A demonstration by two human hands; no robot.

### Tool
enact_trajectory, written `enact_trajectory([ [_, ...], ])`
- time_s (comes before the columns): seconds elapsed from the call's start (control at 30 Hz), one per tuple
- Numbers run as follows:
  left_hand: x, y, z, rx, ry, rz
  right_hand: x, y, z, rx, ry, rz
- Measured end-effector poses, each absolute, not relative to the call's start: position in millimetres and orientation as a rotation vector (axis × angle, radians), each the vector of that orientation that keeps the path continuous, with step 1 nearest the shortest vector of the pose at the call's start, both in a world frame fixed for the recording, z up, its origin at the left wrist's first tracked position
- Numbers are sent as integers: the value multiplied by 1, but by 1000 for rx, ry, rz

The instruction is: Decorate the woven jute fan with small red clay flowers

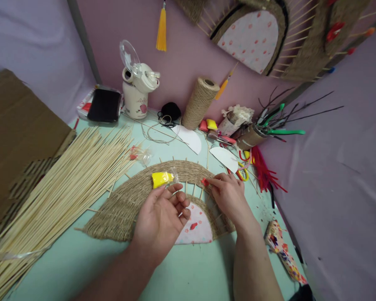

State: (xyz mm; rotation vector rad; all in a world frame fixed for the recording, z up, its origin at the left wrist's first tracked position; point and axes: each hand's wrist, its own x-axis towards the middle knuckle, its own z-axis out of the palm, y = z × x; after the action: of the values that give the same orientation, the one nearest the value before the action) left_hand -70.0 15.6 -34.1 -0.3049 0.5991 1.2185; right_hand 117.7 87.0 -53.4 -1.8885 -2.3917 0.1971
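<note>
A sheet of brown cardboard point(21, 138) stands at the far left, beside a long bundle of thin pale sticks point(62, 184) on a mint-green table point(200, 271). Next, in the middle of the table, lies a fan-shaped piece of woven twine point(120, 205), arched around a half-circle of spotted cloth point(202, 221). Over the fan's upper part is a bright yellow packet point(161, 179), just beyond the left hand point(163, 213). That hand is palm up, fingers loosely curled; whether thumb and forefinger grip the packet, I cannot tell. Farther right, a small red piece point(204, 182) sits against the woven band, at the forefinger tip of the right hand point(230, 194). Whether it is pinched or merely touched is unclear. Yellow-handled scissors point(246, 173) and fuzzy red stems point(263, 169) lie beyond.
</note>
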Motion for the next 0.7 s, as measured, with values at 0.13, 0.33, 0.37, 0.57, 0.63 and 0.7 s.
enact_trajectory([
  [0.13, -70, 15, -35, -311, 604, 1224, 116, 87, -55, -1939, -2413, 182],
  [0.33, -70, 17, -37, -313, 598, 1217, 119, 86, -53, -1905, -2388, 164],
  [0.37, -70, 17, -37, -314, 594, 1215, 119, 86, -52, -1905, -2374, 149],
  [0.57, -70, 16, -37, -308, 590, 1221, 119, 87, -56, -1935, -2397, 213],
  [0.63, -70, 15, -37, -303, 588, 1225, 120, 87, -58, -1908, -2405, 260],
  [0.7, -71, 15, -37, -299, 584, 1227, 120, 88, -59, -1897, -2398, 274],
])
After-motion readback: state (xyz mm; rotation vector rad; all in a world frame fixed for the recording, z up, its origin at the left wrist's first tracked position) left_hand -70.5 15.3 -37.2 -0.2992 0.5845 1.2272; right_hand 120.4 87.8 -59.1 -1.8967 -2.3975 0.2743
